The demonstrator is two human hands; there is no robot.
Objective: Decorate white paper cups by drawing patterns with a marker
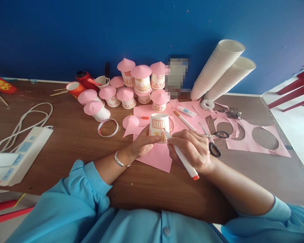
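Note:
My left hand (144, 143) grips an upside-down white paper cup (159, 130) by its side, above the pink paper. The cup bears an orange striped panel and orange and yellow flower drawings. In my right hand (192, 148) is a white marker (183, 162) with an orange end, its tip at the cup's lower right side. Behind the cup lie a pink paper cone (131, 122), a small orange marker cap (145, 117) and another marker (184, 120). Decorated cups with pink cone roofs (141, 79) stand stacked by the wall.
Scissors (214, 136) and cut pink paper (266, 138) lie to the right, near a tape roll (207, 104). Two tall stacks of paper cups (218, 69) lean against the blue wall. At left are a power strip (25, 155), its cable and a larger tape ring (107, 128).

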